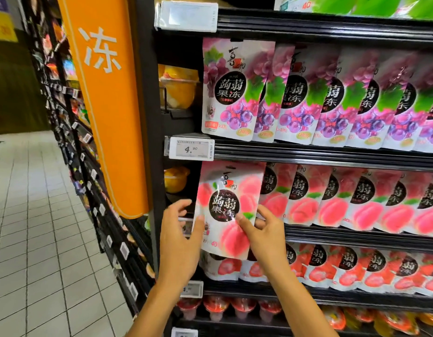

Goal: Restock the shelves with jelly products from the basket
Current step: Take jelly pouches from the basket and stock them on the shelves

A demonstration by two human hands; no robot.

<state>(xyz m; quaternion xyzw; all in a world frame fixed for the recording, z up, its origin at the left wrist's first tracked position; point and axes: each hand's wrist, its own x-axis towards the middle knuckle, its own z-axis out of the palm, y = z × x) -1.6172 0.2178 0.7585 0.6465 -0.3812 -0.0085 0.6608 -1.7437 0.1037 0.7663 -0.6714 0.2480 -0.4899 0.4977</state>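
A pink peach jelly pouch hangs at the left end of the peach row, in front of the second shelf from the middle. My left hand grips its lower left edge with the thumb on the front. My right hand pinches its lower right side, thumb on the front. The pouch is upright, slightly tilted, and covers the shelf edge below it. The basket is out of view.
Purple grape pouches fill the shelf above, strawberry pouches the shelf below, with cup jellies beneath. A price tag reads 4.90. An orange sign panel stands left of the unit. The tiled aisle floor lies to the left.
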